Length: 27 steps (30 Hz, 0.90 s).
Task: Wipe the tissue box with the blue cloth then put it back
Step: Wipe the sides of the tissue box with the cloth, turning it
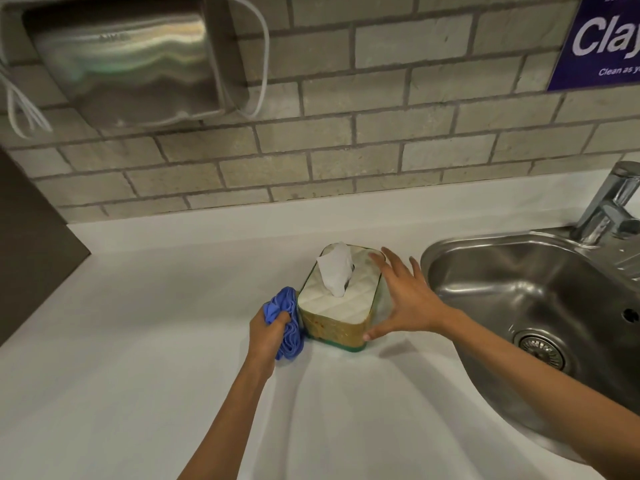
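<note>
The tissue box (337,306) stands on the white counter (138,341), with a quilted white top, yellow-green sides and a white tissue sticking up from its slot. My left hand (268,336) is closed around the bunched blue cloth (289,320), which presses against the box's left side. My right hand (403,296) is spread open at the box's right side. Its thumb touches the near right corner and its fingers reach over the far right edge.
A steel sink (540,306) with a chrome tap (613,202) lies right of the box. A brick-tile wall rises behind the counter, with a metal dispenser (128,60) at upper left and a purple sign (602,39) at upper right. A dark panel (31,244) stands at the left.
</note>
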### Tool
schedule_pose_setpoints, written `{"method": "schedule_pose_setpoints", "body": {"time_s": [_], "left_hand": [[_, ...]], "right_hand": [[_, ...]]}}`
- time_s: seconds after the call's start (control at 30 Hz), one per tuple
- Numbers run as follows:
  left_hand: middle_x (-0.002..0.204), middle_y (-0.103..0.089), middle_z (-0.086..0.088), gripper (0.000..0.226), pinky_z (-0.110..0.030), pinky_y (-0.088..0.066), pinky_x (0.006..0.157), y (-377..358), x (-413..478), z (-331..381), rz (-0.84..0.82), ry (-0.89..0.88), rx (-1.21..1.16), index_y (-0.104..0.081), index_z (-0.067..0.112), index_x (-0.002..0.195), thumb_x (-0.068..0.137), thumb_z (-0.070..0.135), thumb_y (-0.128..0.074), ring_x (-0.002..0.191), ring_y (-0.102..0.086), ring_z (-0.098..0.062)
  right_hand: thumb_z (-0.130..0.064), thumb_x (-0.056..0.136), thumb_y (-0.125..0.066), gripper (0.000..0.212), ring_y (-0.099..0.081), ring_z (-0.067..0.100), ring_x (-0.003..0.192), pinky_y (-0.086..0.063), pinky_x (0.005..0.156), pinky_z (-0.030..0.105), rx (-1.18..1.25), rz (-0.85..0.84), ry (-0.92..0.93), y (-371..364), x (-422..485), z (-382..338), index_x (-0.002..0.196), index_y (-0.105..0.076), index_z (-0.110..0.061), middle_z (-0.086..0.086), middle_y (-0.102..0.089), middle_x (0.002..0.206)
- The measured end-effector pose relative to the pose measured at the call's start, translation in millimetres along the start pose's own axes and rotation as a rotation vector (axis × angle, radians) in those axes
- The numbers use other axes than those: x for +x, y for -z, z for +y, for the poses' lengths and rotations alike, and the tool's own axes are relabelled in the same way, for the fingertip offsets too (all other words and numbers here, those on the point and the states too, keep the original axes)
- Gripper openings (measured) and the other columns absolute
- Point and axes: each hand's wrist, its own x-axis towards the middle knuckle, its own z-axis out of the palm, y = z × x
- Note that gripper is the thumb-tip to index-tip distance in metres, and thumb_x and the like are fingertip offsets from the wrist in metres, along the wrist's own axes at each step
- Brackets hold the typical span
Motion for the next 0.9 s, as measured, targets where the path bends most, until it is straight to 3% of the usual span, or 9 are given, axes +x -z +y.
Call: {"method": "schedule_pose_setpoints", "body": {"time_s": [0.13, 0.23, 0.43, 0.53, 0.63, 0.7, 0.8, 0.9], "left_hand": [[0.085, -0.061, -0.010, 0.013, -0.033, -0.051, 0.074, 0.5, -3.5, -3.4, -0.027, 0.004, 0.018, -0.056, 0.014, 0.083, 0.086, 0.001, -0.053, 0.082, -0.059, -0.026], [0.081, -0.061, -0.005, 0.020, -0.027, -0.051, 0.067, -0.9, -6.9, -2.6, -0.055, -0.006, 0.021, -0.056, 0.019, 0.079, 0.086, 0.001, -0.052, 0.077, -0.059, -0.019], [0.085, -0.063, -0.007, 0.012, -0.023, -0.051, 0.061, -1.6, -9.4, 6.3, -0.079, -0.031, -0.006, -0.058, 0.011, 0.094, 0.087, 0.003, -0.053, 0.075, -0.061, -0.017], [0.080, -0.064, -0.004, 0.016, -0.018, -0.052, 0.055, -1.1, -14.2, 21.3, -0.087, -0.088, -0.015, -0.060, 0.017, 0.086, 0.086, 0.002, -0.053, 0.070, -0.061, -0.015], [0.075, -0.063, -0.001, 0.022, -0.011, -0.047, 0.044, -1.5, -21.3, 40.6, -0.102, -0.176, -0.029, -0.060, 0.022, 0.083, 0.086, 0.001, -0.054, 0.062, -0.060, -0.008], [0.074, -0.063, -0.001, 0.023, -0.010, -0.045, 0.042, -3.7, -25.8, 52.8, -0.111, -0.226, -0.020, -0.060, 0.023, 0.081, 0.086, 0.001, -0.054, 0.060, -0.059, -0.007], [0.072, -0.060, 0.000, 0.027, -0.009, -0.045, 0.043, -7.7, -30.8, 66.8, -0.106, -0.284, 0.008, -0.059, 0.026, 0.077, 0.085, 0.000, -0.055, 0.058, -0.058, -0.005], [0.075, -0.062, 0.001, 0.028, -0.020, -0.052, 0.060, -14.0, -34.4, 73.8, -0.105, -0.341, 0.030, -0.060, 0.026, 0.083, 0.085, -0.001, -0.054, 0.069, -0.058, -0.015]], "right_hand": [[-0.087, 0.040, -0.055, 0.140, -0.001, 0.021, 0.147, 0.007, 0.118, 0.046, -0.065, 0.030, 0.050, -17.8, 5.2, -1.0, 0.148, -0.002, -0.015, 0.009, -0.008, 0.158], [-0.085, 0.045, -0.057, 0.137, -0.002, 0.020, 0.147, 0.005, 0.119, 0.039, -0.040, 0.060, 0.067, -22.4, 5.7, 2.5, 0.148, -0.006, -0.010, 0.010, -0.008, 0.158], [-0.071, 0.052, -0.069, 0.119, -0.015, 0.017, 0.145, 0.004, 0.117, 0.030, 0.135, 0.114, 0.084, -17.7, 8.2, 8.9, 0.144, -0.028, -0.008, 0.009, -0.023, 0.155], [-0.068, 0.054, -0.069, 0.108, -0.027, 0.015, 0.140, -0.001, 0.115, 0.027, 0.281, 0.137, 0.055, -7.0, 12.5, 9.0, 0.139, -0.038, -0.010, 0.006, -0.035, 0.150], [-0.068, 0.056, -0.063, 0.093, -0.040, 0.018, 0.130, -0.022, 0.113, 0.034, 0.482, 0.135, -0.030, 3.8, 15.1, 8.7, 0.131, -0.047, -0.017, 0.002, -0.049, 0.137], [-0.066, 0.058, -0.059, 0.081, -0.048, 0.017, 0.119, -0.036, 0.100, 0.031, 0.603, 0.146, -0.075, 9.3, 16.8, 8.0, 0.125, -0.053, -0.020, 0.001, -0.055, 0.126], [-0.060, 0.068, -0.053, 0.058, -0.056, 0.016, 0.110, -0.038, 0.090, 0.026, 0.733, 0.128, -0.086, 14.2, 20.7, 5.7, 0.110, -0.060, -0.022, -0.001, -0.063, 0.113], [-0.053, 0.080, -0.050, 0.033, -0.057, 0.015, 0.098, -0.041, 0.088, 0.027, 0.808, 0.126, -0.105, 17.1, 23.0, 4.7, 0.091, -0.059, -0.024, -0.007, -0.062, 0.093]]}}
